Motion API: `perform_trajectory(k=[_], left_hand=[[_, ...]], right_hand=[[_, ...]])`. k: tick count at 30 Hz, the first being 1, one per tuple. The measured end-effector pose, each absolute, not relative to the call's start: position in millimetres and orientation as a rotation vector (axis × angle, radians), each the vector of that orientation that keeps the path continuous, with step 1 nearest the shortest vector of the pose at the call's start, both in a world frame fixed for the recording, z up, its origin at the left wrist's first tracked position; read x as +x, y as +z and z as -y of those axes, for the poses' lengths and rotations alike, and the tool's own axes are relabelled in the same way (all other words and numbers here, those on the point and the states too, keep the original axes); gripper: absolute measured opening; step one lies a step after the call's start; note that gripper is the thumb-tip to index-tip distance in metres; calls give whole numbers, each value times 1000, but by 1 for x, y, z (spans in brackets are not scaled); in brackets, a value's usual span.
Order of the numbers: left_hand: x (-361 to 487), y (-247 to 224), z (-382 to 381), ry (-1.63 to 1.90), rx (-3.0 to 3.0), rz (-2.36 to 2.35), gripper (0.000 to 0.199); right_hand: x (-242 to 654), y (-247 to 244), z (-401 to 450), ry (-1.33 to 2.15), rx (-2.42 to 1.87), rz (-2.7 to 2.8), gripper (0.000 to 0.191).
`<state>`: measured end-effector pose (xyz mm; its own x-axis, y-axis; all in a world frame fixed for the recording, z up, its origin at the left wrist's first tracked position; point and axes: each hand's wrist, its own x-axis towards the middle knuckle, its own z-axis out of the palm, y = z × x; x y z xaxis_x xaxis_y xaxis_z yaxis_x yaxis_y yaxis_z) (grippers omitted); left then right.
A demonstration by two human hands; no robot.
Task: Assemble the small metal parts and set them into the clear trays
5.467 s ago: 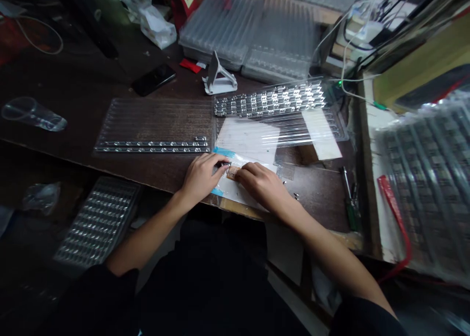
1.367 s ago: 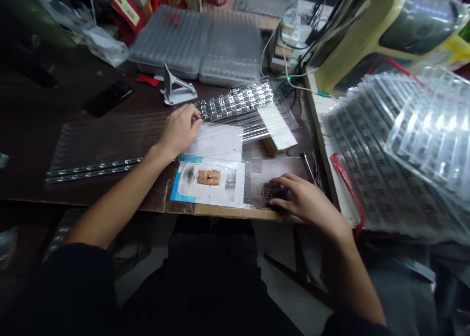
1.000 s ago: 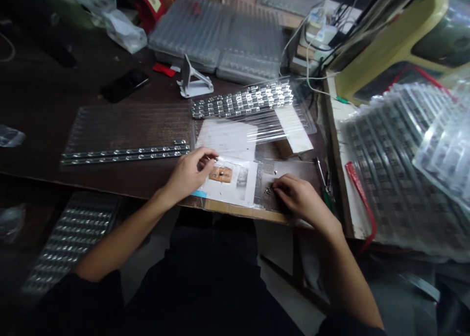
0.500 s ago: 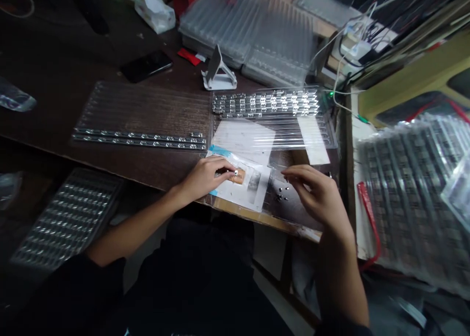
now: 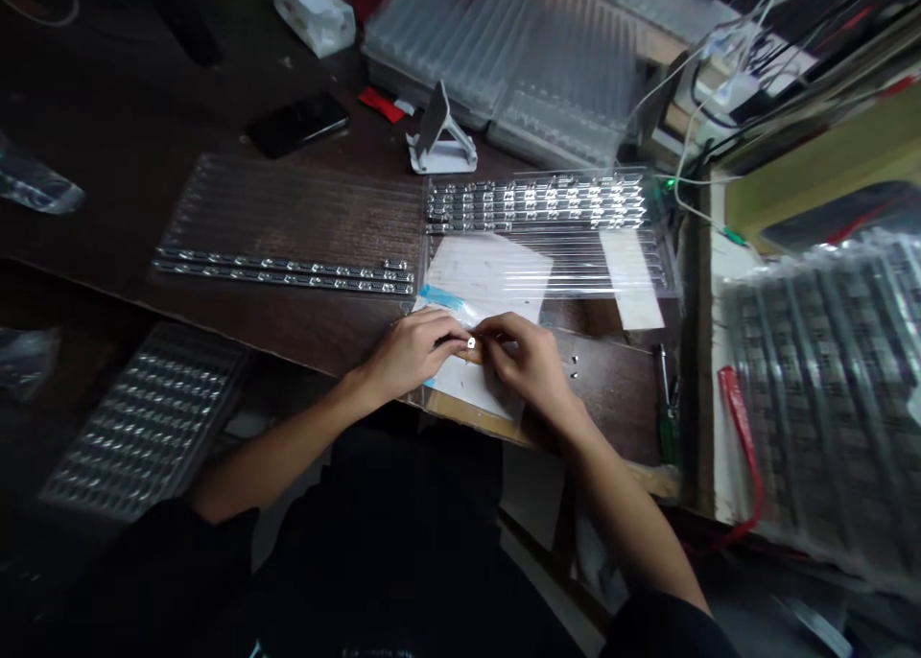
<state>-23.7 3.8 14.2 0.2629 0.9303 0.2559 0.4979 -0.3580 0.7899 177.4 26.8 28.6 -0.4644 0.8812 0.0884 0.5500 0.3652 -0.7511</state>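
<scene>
A small shiny metal part is pinched between thumb and fingertips of my left hand, above an orange-brown block on white paper. From the other side my right hand meets it, its fingers pressed together close to the metal part; anything between them is too small to make out. Two tiny metal pieces lie on the table just right of my right hand. Behind both hands, rows of metal parts sit in a clear ribbed tray. Another clear tray at the left holds two long rows.
A green-handled screwdriver lies at the right table edge, near a white strip. Farther back are a phone, a white stand and stacked clear trays. A filled tray sits below the table at left.
My right hand has moved left from the loose metal pieces to my left hand at the block. The screwdriver has come into view. The camera view has shifted slightly.
</scene>
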Motion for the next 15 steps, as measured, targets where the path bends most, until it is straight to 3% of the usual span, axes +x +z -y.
perform_trajectory(k=[5,10,15], left_hand=[[-32,19,1,985,1945,-1545,11],[-37,19,6,731,2153,-1556,10],[-29,18,1,912,2063,-1613,10]], right_hand=[[173,29,-20,893,-1057,2282,22],[171,34,-8,511,-974,2715,28],[170,34,-10,573,-983,2696,30]])
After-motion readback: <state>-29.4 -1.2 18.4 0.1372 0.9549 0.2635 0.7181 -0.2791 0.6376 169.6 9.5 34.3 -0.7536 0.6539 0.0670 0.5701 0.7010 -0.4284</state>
